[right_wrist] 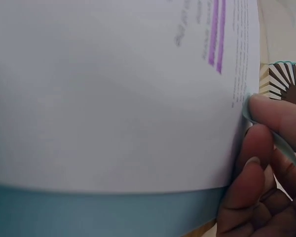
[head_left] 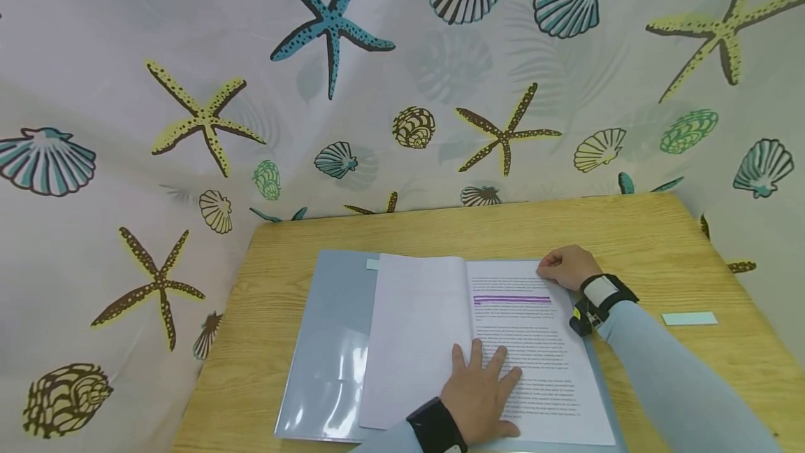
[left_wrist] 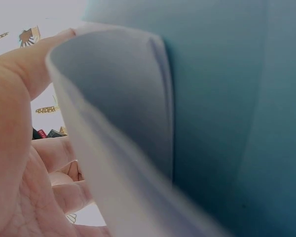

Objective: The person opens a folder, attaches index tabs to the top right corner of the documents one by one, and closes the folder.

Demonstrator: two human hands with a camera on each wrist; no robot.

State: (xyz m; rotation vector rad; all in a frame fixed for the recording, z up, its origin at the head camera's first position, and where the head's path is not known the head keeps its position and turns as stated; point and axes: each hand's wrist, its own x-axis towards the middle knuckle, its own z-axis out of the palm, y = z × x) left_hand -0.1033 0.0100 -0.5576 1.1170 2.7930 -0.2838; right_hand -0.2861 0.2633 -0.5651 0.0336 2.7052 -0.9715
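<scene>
A stack of printed pages [head_left: 541, 362] lies open in a pale blue folder [head_left: 330, 320], with purple highlighted lines [head_left: 512, 300] near the top of the right-hand page. My left hand [head_left: 479, 397] rests on the lower part of that page, fingers spread. In the left wrist view, curved sheets [left_wrist: 123, 84] hide part of this hand. At the page's upper right corner, my right hand [head_left: 568, 268] pinches a thin pale blue-green sticky strip [right_wrist: 284, 146] between thumb and fingers. One end of the strip touches the page edge in the right wrist view.
Another pale blue-green sticky strip or pad [head_left: 689, 318] lies on the wooden table [head_left: 251, 369], right of the folder. A similar tab [head_left: 372, 264] shows at the top left of the turned pages. Behind the table hangs a shell-patterned cloth [head_left: 377, 89].
</scene>
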